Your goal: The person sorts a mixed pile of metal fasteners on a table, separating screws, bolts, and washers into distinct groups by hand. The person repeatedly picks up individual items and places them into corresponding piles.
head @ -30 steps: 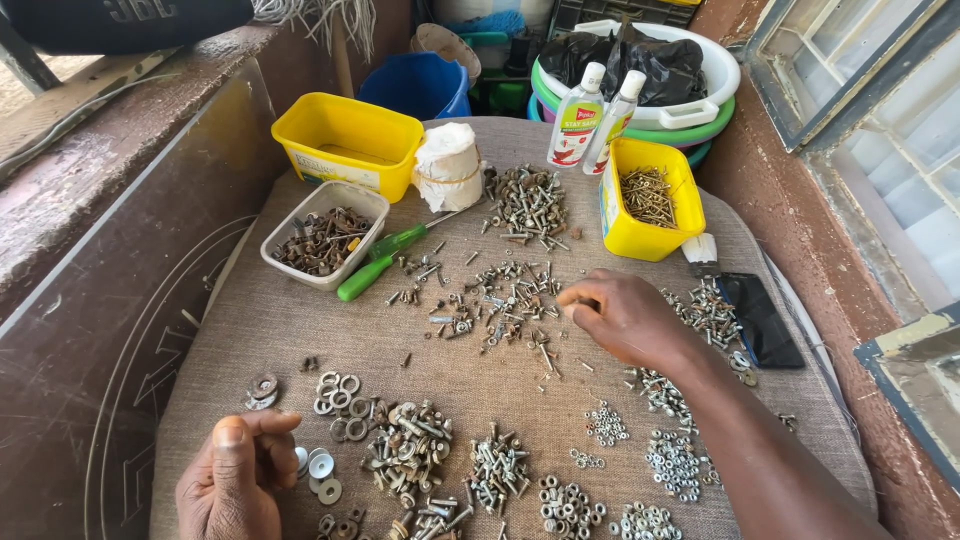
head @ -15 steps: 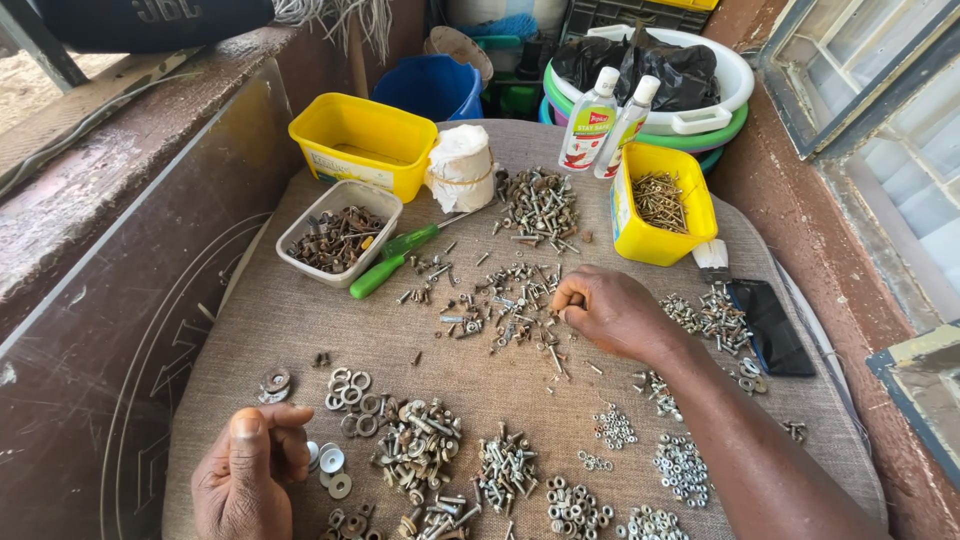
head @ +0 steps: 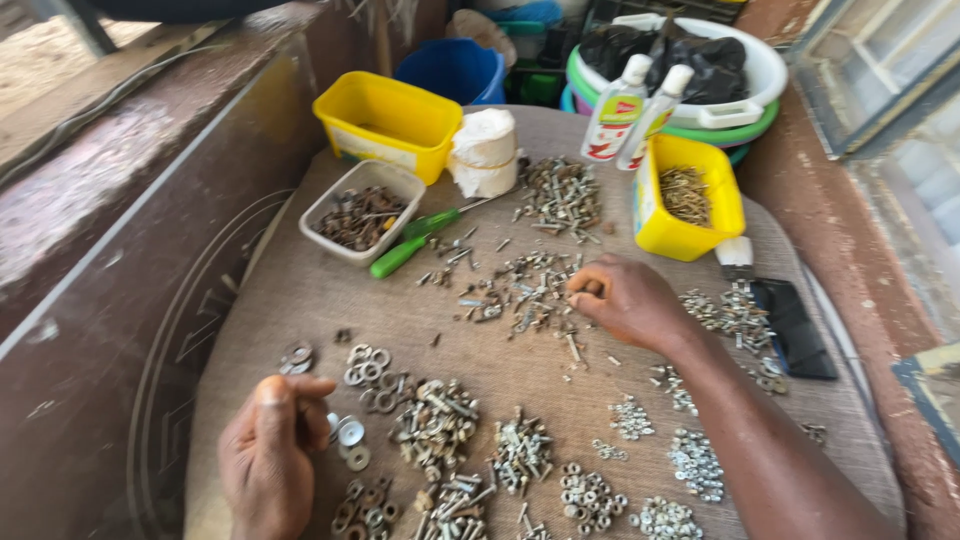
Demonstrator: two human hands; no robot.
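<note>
Down at the fingers (head: 588, 290) of the right hand (head: 630, 300), the tips are curled in and pinched over the mixed heap of small screws (head: 520, 292) in the middle of the bench (head: 290, 300); whether they grasp a single screw cannot be told. The left hand (head: 268, 455) rests at the near left edge with its fingers loosely curled beside a few flat washers (head: 348, 440), clasping nothing that shows. Around the hands, a brown cloth covers the rounded bench, which stands between a dark reddish ledge (head: 110, 230) on the left and a window frame (head: 880, 90) on the right. Since half a second ago the right hand has shifted only slightly along the screw heap, the left hand has stayed by the washers, and the view has drawn a little closer. Counted outward: one green-handled screwdriver (head: 410, 245), one pale tray of rusty bits (head: 362, 210), one white roll (head: 484, 150), two yellow tubs (head: 388, 120), the right-hand one holding screws, two white squeeze bottles (head: 620, 120), one blue bucket (head: 450, 68), one white basin (head: 745, 85) with black bags, and one flat black pouch (head: 795, 325). Sorted heaps of bolts and nuts (head: 520, 450) lie along the near side, too many and too run together to count surely.
</note>
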